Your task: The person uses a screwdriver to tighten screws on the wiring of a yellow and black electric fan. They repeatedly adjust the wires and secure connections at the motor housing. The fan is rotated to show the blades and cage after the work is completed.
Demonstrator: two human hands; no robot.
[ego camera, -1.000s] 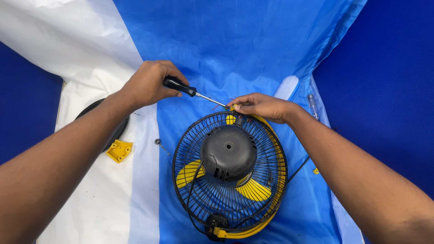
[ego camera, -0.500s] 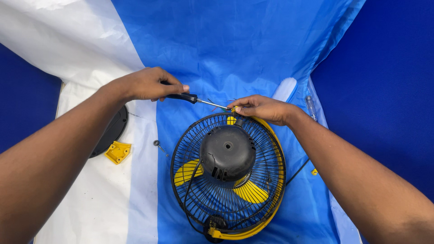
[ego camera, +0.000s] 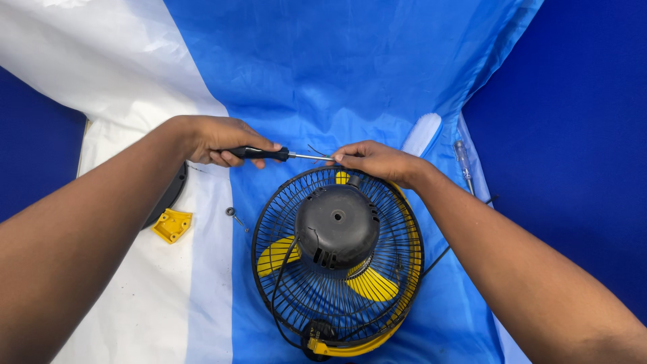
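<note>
At the top rim of the round black wire fan with yellow blades (ego camera: 337, 259), a thin, stiff black-handled screwdriver (ego camera: 269, 154) is gripped by the closed left hand (ego camera: 219, 140), best held by its handle, while the rim is pinched by the right hand (ego camera: 377, 160).

The fan (ego camera: 337, 263) lies on the sheet (ego camera: 350, 81), with the screwdriver (ego camera: 269, 154) at its eleven o'clock between both hands (left hand (ego camera: 219, 141), right hand (ego camera: 377, 160)), a clip (ego camera: 172, 224) at nine o'clock, and a screw (ego camera: 231, 211) between.
</note>
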